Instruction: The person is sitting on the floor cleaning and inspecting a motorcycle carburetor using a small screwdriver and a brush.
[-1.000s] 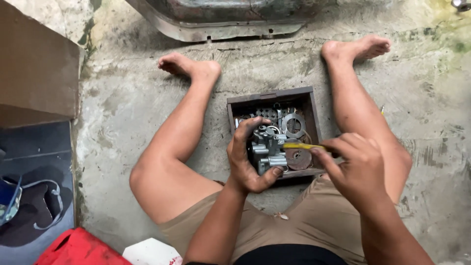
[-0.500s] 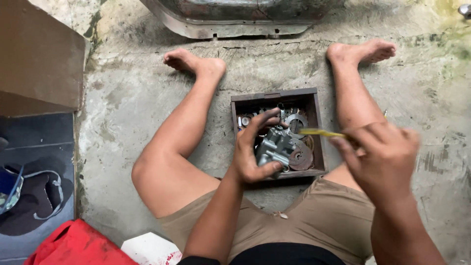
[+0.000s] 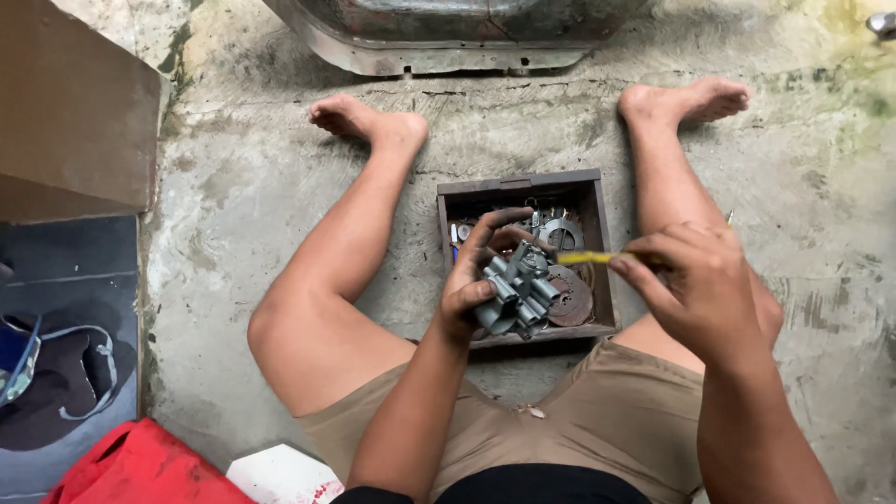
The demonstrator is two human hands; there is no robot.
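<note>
I sit on a concrete floor with my bare legs spread around a small dark wooden box [image 3: 597, 201] holding several metal parts, among them a rusty disc [image 3: 571, 297]. My left hand [image 3: 474, 280] grips a grey metal part [image 3: 515, 291] with several short tubular stubs, held just above the box. My right hand [image 3: 702, 291] is closed on a thin yellow-handled tool [image 3: 590, 258] whose tip points left toward the grey part.
A rusty metal housing [image 3: 439, 37] lies at the top, beyond my feet. A brown cardboard box [image 3: 75, 121] stands at the left above a dark mat [image 3: 65, 280] with a sandal [image 3: 37, 364]. A red object [image 3: 140, 467] and a white object [image 3: 280, 476] lie at the bottom left.
My right hand has drawn back to the right, pulling the yellow tool's tip away from the parts. My left hand has turned the grey metal part and raised it slightly.
</note>
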